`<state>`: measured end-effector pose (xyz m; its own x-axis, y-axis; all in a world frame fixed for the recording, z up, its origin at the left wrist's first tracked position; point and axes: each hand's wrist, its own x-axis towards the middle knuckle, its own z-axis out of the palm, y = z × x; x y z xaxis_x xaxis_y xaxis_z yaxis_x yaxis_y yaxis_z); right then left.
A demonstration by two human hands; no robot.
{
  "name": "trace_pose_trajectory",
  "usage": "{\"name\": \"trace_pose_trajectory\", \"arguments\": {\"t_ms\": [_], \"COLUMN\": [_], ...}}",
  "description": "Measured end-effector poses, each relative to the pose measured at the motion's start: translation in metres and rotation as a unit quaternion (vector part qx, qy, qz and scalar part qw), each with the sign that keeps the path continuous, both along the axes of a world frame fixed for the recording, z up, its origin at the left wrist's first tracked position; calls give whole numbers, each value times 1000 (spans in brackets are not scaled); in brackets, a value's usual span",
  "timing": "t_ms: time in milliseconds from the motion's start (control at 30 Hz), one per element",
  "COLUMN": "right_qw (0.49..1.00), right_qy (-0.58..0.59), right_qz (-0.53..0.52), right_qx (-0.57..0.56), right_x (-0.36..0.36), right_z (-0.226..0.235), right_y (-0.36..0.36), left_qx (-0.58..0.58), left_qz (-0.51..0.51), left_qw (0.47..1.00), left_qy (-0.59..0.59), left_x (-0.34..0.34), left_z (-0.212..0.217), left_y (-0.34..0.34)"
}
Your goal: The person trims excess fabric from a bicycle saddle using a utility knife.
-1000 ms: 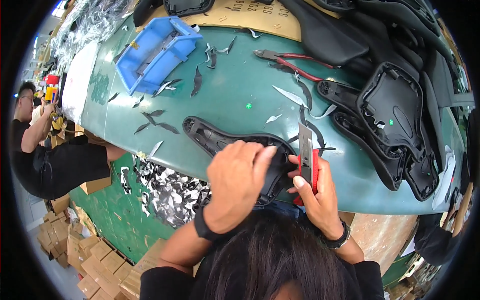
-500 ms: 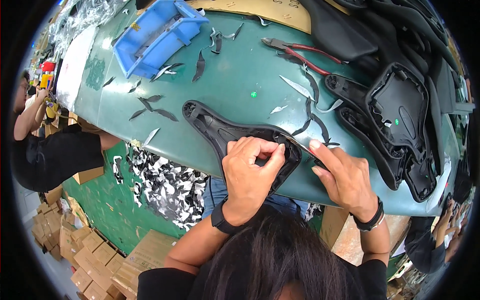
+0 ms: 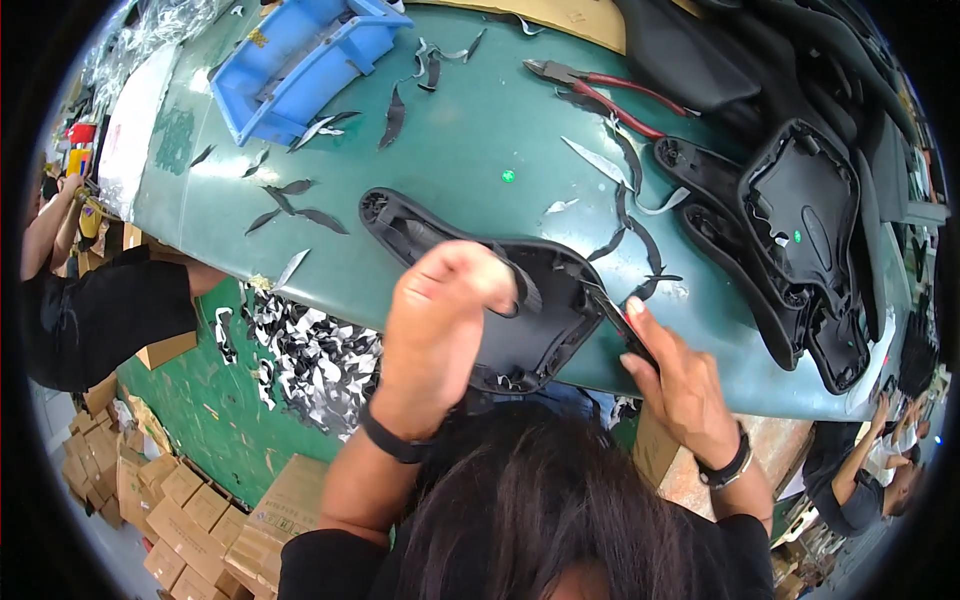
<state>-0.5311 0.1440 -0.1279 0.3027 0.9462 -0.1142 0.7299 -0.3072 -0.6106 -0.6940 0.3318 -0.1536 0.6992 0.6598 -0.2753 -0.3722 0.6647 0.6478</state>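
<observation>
A black bicycle saddle [image 3: 570,330] lies upside down on the green table, its hollow underside up and its narrow nose pointing to the far left. My left hand [image 3: 436,325], smeared by motion, is raised over the saddle's middle. From its pinched fingers hangs a curved dark trim strip [image 3: 525,288]. My right hand [image 3: 682,385] is closed around a slim knife [image 3: 632,335] with a dark handle. Its thin blade reaches to the saddle's right rim. My left palm hides part of the saddle's near left side.
Red-handled pliers [image 3: 600,88] and black-and-white scraps [image 3: 625,165] lie farther back. A blue bin [image 3: 300,75] stands at the far left. Upturned saddles [image 3: 800,200] crowd the right. Scraps [image 3: 320,360] cover the floor near cardboard boxes [image 3: 200,510]. Another person [image 3: 105,310] is at the left.
My left hand has lifted off the saddle's rim and moved left, pulling a dark strip with it. My right hand has dropped slightly, keeping the knife at the rim.
</observation>
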Motion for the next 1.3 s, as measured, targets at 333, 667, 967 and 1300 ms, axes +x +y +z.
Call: {"name": "trace_pose_trajectory", "arguments": {"t_ms": [333,667,967,1300], "right_qw": [939,970,968,929], "right_qy": [240,209,220,242], "right_qz": [-224,-127,-122,-263], "right_qx": [102,-1,-15,92], "right_x": [-19,-46,-63,-48], "right_z": [-3,1,-5,1], "right_y": [-12,16,21,34], "left_qx": [621,301,237,357], "left_qz": [-329,-159,-50,15], "left_qw": [623,833,865,831], "left_qy": [343,437,440,426], "left_x": [7,-58,-54,-56], "left_z": [37,16,12,1], "left_y": [83,7,-24,-44]}}
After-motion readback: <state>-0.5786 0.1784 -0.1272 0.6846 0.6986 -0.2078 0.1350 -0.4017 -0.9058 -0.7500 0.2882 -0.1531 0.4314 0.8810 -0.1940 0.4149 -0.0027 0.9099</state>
